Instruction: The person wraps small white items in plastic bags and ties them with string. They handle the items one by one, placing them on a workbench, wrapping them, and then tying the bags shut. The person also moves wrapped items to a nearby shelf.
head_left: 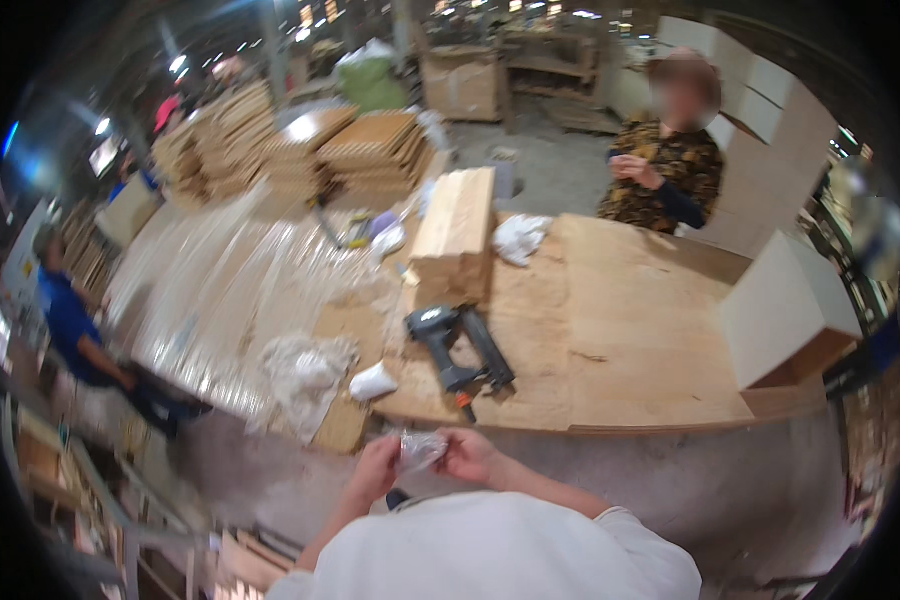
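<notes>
Close to my body, just off the table's near edge, both my hands hold a small clear plastic bag (pixel 423 451) between them. My left hand (pixel 378 466) pinches its left side, and my right hand (pixel 467 455) grips the right side. What the bag contains is too blurred to tell. Beyond my hands a grey and black nail gun (pixel 457 352) lies on the wooden table (pixel 630 365). To its left are a white roll-shaped thing (pixel 373 382) and a crumpled white cloth or plastic sheet (pixel 308 375).
A stack of wooden strips (pixel 453 225) stands mid-table beside another crumpled white bag (pixel 521 238). A white box-like panel piece (pixel 790 310) sits at the right end. Plastic-wrapped boards (pixel 230 300) cover the left. One person (pixel 665 150) stands across the table, another (pixel 75 320) at left.
</notes>
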Motion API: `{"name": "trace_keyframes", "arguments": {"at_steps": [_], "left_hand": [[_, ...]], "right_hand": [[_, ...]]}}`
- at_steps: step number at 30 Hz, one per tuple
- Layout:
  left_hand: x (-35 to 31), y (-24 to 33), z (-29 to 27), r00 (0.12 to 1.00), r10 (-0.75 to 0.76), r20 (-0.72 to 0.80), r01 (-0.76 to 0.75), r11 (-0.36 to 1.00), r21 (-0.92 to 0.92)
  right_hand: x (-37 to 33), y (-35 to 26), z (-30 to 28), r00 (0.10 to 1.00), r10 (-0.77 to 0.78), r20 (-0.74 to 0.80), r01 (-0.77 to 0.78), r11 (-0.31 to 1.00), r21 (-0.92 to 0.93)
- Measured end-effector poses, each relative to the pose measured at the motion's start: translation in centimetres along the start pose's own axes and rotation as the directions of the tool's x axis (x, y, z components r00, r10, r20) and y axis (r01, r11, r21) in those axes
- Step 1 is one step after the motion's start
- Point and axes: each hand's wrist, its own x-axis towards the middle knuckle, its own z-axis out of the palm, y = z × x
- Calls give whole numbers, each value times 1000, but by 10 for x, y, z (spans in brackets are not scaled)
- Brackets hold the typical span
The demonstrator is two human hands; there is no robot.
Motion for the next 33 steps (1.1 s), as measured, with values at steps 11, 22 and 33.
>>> {"name": "trace_keyframes", "arguments": {"at_steps": [11, 22, 33], "left_hand": [[-27, -1, 11, 835, 537, 120, -413, 468, 781], [-22, -20, -13, 912, 409, -13, -189, 451, 872], [-17, -9, 9, 909, 312, 276, -360, 251, 899]], "right_hand": [[-11, 14, 32, 983, -123, -136, -6, 719, -695], [-11, 9, 77, 683, -197, 703, 493, -586, -643], [1, 18, 38, 999, -8, -44, -38, -653, -756]]}}
